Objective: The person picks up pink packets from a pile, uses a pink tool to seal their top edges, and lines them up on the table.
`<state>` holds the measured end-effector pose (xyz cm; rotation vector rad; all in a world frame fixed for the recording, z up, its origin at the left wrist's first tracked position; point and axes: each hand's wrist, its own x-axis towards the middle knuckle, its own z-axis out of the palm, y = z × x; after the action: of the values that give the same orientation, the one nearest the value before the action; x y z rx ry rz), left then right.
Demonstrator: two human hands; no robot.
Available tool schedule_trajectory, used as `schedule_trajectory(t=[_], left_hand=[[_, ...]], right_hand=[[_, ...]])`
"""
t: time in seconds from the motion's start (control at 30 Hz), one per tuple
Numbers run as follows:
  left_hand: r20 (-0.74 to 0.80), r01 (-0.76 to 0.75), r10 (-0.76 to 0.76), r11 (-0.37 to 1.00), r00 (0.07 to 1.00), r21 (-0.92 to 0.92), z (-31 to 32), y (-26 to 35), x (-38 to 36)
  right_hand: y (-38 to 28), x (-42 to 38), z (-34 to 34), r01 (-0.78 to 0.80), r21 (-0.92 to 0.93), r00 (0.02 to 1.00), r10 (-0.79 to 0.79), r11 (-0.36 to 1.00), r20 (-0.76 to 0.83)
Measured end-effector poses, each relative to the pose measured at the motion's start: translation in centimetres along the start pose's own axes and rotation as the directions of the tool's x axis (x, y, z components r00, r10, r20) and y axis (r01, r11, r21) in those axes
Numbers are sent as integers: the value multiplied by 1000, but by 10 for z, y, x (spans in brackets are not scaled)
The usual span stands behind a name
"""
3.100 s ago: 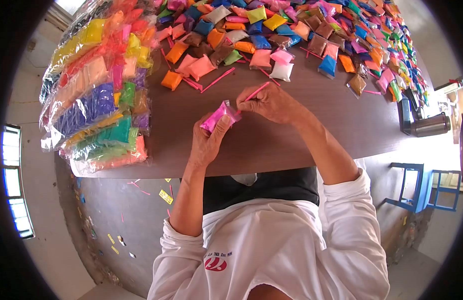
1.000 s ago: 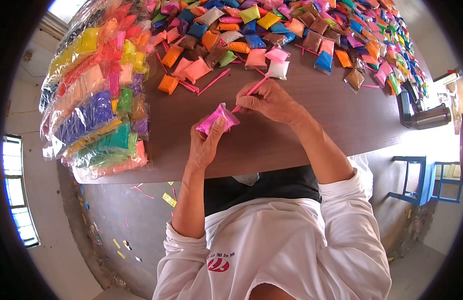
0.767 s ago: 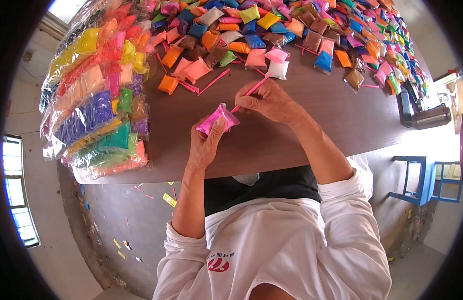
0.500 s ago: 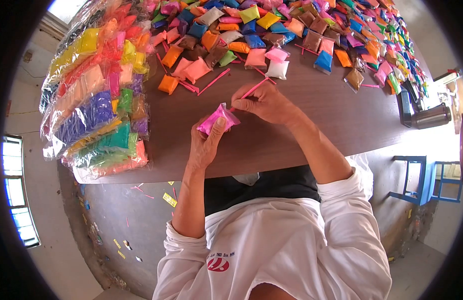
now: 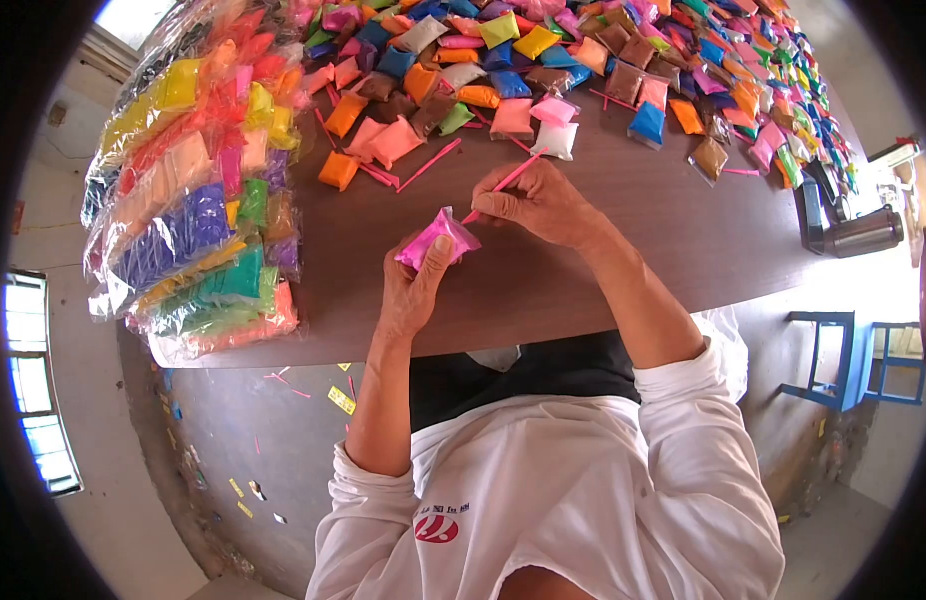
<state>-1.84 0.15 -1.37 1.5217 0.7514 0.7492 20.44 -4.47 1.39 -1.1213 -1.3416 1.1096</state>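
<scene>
Two bare hands meet above the table (image 5: 683, 250) in the head view, the only one. The left hand (image 5: 411, 290), at six o'clock of the pink packet (image 5: 445, 227), has its fingers clasped around it, pressing on its near face. The right hand (image 5: 538, 208), at two o'clock of the packet, pinches a pink stick (image 5: 513, 174) between its fingertips, the stick slanting from one o'clock down toward seven. Its lower end lies just beside the packet's upper edge; whether it touches I cannot tell.

The step in hand looks like bringing stick and packet together. The next move, as I judge it, calls for a firm left hold and fine control of the stick's lower end along that edge.

Toward twelve o'clock lies the heap of colored packets (image 5: 536, 42), with a white packet (image 5: 555, 139) near the stick's upper end; another loose stick (image 5: 429, 163) lies on the table at twelve o'clock of the packet. Bagged stacks (image 5: 198, 225) stand at ten o'clock.

Against half a second ago, the right fingertips sit slightly farther from the packet, toward three o'clock; the left hold looks the same.
</scene>
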Motion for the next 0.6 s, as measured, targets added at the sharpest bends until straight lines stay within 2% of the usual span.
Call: schedule_trajectory(t=[0.3, 0.5, 0.6], left_hand=[[-2, 22, -22, 999, 1000, 24, -1, 0, 0], [-23, 8, -7, 999, 1000, 34, 1, 0, 0], [-18, -4, 5, 1000, 1000, 27, 0, -1, 0]], right_hand=[[1, 1, 4, 25, 43, 1000, -25, 999, -5], [3, 2, 5, 20, -74, 1000, -20, 997, 7], [5, 2, 3, 23, 62, 998, -20, 998, -56]])
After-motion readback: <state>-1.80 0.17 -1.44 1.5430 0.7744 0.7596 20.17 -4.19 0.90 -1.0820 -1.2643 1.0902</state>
